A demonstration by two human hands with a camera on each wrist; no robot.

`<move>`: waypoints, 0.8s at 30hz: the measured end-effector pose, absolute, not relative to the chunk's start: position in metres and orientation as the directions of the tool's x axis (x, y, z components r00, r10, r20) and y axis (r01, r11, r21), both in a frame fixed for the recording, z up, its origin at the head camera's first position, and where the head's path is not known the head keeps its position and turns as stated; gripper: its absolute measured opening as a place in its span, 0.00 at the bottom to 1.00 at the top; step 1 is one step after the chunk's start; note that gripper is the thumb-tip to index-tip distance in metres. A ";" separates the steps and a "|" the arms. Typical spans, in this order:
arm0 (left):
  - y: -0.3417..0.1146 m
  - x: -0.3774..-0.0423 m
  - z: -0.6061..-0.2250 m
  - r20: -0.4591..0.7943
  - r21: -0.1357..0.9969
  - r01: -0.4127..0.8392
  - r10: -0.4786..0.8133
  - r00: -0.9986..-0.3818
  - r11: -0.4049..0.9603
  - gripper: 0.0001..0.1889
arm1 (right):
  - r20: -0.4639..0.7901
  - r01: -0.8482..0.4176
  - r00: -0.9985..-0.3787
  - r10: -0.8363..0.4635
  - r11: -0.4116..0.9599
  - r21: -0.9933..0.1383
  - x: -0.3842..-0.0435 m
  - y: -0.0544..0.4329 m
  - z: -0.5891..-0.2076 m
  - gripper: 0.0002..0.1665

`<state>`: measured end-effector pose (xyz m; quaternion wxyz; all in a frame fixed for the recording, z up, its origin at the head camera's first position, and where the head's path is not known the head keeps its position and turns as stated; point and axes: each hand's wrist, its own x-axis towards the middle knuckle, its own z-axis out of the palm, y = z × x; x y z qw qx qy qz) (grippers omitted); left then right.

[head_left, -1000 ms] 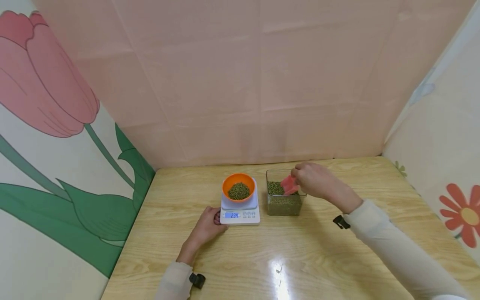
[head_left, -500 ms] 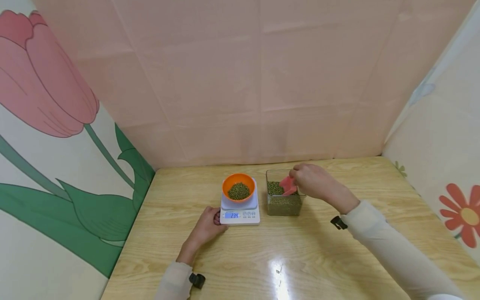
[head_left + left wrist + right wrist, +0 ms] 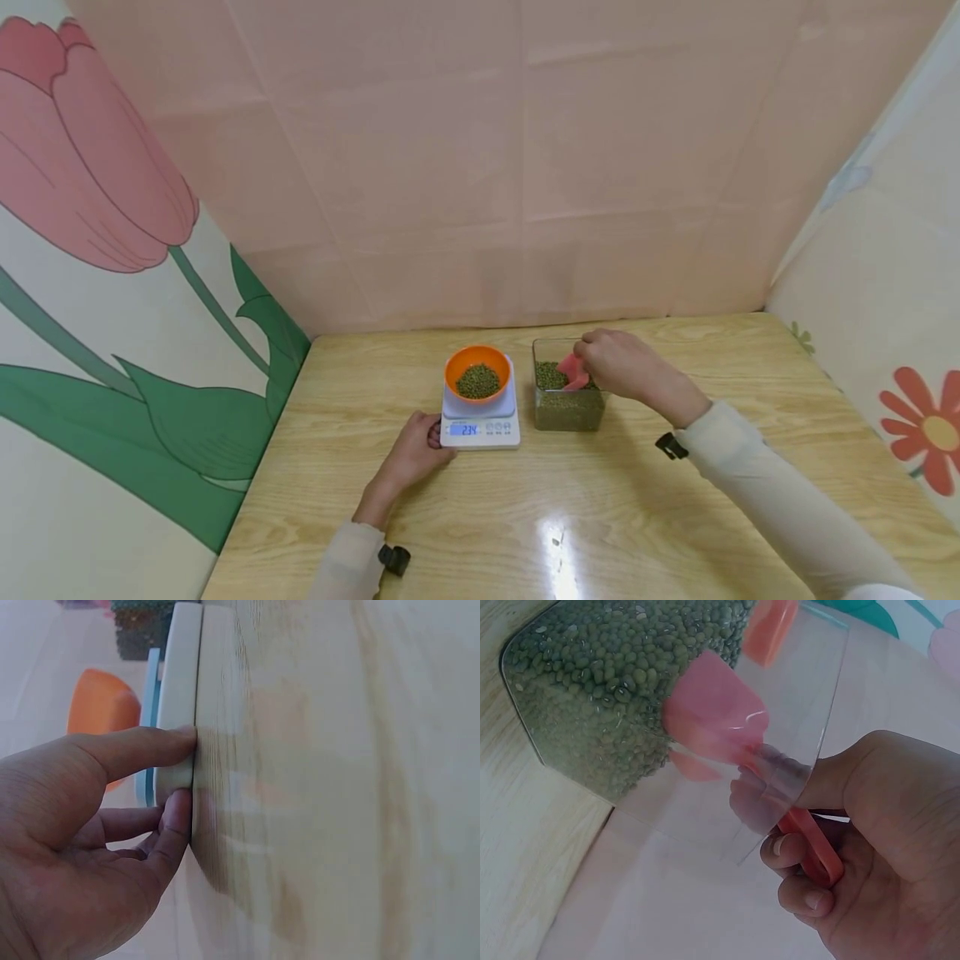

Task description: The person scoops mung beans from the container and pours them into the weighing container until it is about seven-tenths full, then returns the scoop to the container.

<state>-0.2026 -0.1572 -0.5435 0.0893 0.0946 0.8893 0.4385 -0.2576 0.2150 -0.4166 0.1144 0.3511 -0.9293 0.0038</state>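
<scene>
My left hand (image 3: 411, 450) pinches the front left corner of a white kitchen scale (image 3: 497, 438), thumb on its front edge and fingers along its side. On the scale sits an orange bowl (image 3: 459, 392) partly filled with green mung beans (image 3: 477, 382). The lit display appears to read 234. To the right stands a clear plastic box (image 3: 570, 414) holding more mung beans (image 3: 615, 667). My right hand (image 3: 621, 364) grips the handle of a pink scoop (image 3: 712, 705) at that box. Its head lies at the beans; how many beans it carries is hidden.
A wood-grain table (image 3: 465, 517) bears the scale and box. Behind it rises a pink cloth backdrop (image 3: 480, 208). Flower-patterned panels stand at left and right. The box's clear rim is close to my right fingers.
My right hand and the scoop have shifted slightly left at the box. The left hand, scale and bowl stay put, and the display looks the same.
</scene>
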 end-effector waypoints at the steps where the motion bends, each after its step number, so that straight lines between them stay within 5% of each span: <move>1: -0.157 -0.203 -0.544 -0.075 0.795 0.092 0.247 -0.966 0.600 0.31 | 0.213 -0.654 -0.728 -0.652 0.753 0.071 -0.258 0.215 -0.417 0.12; 24: -0.157 -0.204 -0.544 -0.071 0.797 0.097 0.252 -0.965 0.597 0.32 | 0.201 -0.636 -0.748 -0.633 0.770 0.057 -0.262 0.202 -0.427 0.15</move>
